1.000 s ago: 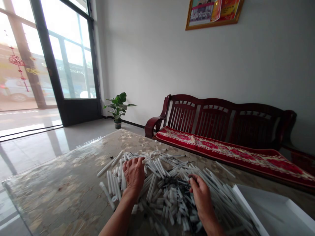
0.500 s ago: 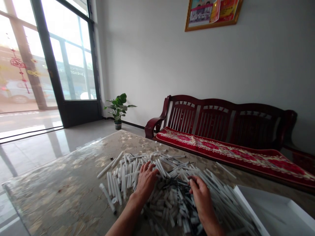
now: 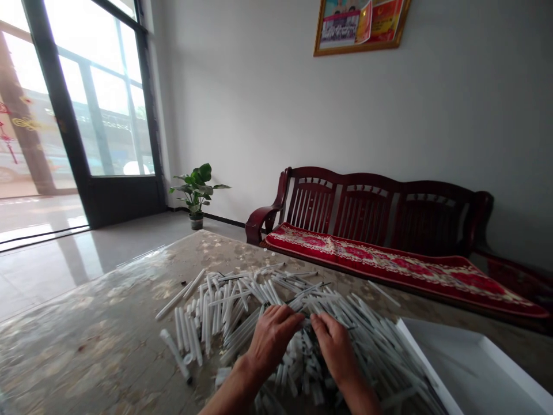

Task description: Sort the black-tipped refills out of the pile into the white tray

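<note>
Left hand [image 3: 272,340] and right hand [image 3: 334,346] press side by side into a heap of white plastic tubes [image 3: 242,305], fingers [image 3: 289,320] curled narrow; any grip on a tube cannot be told. Heap lies on a stone-patterned table [image 3: 86,334], just left of a white tray [image 3: 470,369].

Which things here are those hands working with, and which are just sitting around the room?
Working with:
the left hand and right hand, both on the heap of white plastic tubes; the white tray beside it; the glass-topped table under it.

Just sitting around:
the dark wooden bench, the red cushion, the potted plant, the framed picture.
</note>
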The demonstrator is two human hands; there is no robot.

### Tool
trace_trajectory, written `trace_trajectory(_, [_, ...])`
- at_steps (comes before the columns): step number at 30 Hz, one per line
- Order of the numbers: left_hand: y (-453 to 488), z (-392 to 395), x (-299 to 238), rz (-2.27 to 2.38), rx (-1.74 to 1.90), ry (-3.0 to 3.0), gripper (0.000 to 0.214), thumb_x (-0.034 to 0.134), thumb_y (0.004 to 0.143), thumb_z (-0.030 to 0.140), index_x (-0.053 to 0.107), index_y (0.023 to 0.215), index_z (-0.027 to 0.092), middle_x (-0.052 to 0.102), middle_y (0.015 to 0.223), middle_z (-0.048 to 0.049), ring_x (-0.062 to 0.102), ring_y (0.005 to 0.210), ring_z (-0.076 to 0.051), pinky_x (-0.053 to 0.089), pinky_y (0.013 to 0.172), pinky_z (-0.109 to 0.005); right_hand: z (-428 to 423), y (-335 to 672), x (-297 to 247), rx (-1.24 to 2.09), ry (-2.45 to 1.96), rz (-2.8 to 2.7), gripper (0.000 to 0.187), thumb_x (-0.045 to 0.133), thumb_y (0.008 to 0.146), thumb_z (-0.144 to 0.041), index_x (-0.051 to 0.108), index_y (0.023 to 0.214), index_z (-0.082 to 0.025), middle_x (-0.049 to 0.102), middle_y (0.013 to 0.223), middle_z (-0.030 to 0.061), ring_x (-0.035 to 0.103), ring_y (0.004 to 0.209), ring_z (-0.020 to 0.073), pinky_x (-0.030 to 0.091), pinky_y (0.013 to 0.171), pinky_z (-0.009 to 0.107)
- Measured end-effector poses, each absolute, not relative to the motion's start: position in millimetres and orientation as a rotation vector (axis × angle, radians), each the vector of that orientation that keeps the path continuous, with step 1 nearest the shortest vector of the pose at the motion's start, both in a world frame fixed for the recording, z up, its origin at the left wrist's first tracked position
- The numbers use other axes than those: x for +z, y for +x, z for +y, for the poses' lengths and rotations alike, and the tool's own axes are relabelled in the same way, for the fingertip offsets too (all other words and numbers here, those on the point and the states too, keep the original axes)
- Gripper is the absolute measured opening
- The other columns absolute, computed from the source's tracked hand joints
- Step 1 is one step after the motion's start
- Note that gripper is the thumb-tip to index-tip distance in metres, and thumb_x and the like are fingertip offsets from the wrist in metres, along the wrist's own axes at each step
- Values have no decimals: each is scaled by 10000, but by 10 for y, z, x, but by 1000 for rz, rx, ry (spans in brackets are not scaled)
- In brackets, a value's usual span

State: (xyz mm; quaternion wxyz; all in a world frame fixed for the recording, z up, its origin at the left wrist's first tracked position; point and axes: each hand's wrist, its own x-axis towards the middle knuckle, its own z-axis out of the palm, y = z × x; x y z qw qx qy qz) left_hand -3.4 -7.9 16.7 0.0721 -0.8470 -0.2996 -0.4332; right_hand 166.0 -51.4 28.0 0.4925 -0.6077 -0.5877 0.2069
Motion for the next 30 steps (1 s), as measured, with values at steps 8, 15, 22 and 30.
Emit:
trace_trajectory(8, [4, -89, 122, -950, -1295, -2570, 106, 631, 930, 295, 708, 977, 238, 690, 757, 16, 646, 671, -144, 465, 631, -240, -496, 1722, 242, 400, -1407, -1501, 382, 502, 894, -515, 575, 659, -223, 557, 572, -21, 513, 572, 155, 395, 569, 249])
trace_trajectory(15, [9, -84, 116, -1000, -1290, -2581, 106, 636, 926, 260, 712, 995, 237, 688, 731, 18, 649, 642, -135, 452, 598, -218, -494, 1749, 224, 537, -1314, -1457, 247, 595, 848, -427, 696, 937, -219, 718, 841, 39, 666, 751, 205, 517, 720, 276])
trace_trajectory(22, [23, -71, 84, -1007, -1244, -2598, 127, 647, 917, 269, 719, 1020, 248, 696, 740, 13, 653, 652, -138, 462, 618, -216, -470, 1761, 187, 519, -1453, -1428, 408, 527, 874, -559, 593, 647, -227, 541, 510, -23, 530, 502, 166, 432, 507, 262])
trace_trajectory(30, [13, -54, 71, -1027, -1277, -2563, 149, 633, 926, 272, 724, 1043, 251, 700, 742, 8, 662, 659, -143, 473, 620, -218, -479, 1749, 247, 621, -1375, -1370, 384, 564, 849, -557, 694, 922, -203, 702, 766, 42, 637, 663, 208, 517, 609, 287])
